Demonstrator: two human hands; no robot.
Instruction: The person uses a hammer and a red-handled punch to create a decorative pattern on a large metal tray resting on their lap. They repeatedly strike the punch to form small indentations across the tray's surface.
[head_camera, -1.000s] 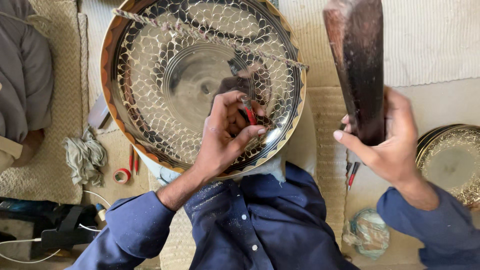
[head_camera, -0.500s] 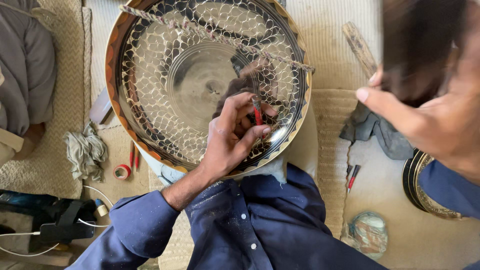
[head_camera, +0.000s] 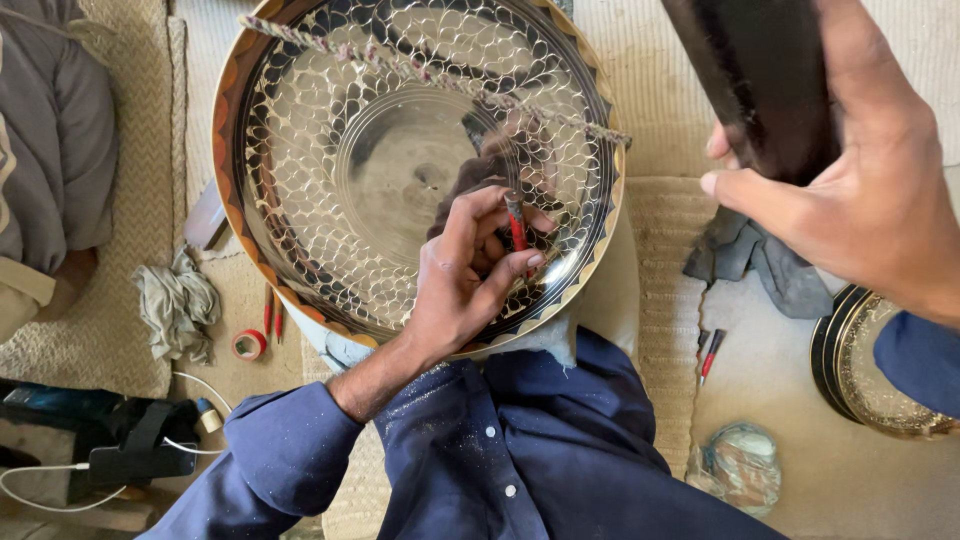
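Gripping a red chisel (head_camera: 517, 228) against the patterned tray (head_camera: 330, 190), left fingers (head_camera: 478, 235) closed; right fingers (head_camera: 760, 195) clutch a dark mallet (head_camera: 755, 80)

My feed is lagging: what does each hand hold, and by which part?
Left hand: thin red-handled tool, grip around its shaft, tip on the engraved round metal tray. Right hand: dark wooden mallet, gripped at its lower end.

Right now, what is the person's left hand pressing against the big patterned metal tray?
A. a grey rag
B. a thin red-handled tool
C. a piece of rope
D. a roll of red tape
B: the left hand pinches a thin red-handled tool with its tip on the engraved tray, while the red tape roll and the grey rag lie on the mat off to the side.
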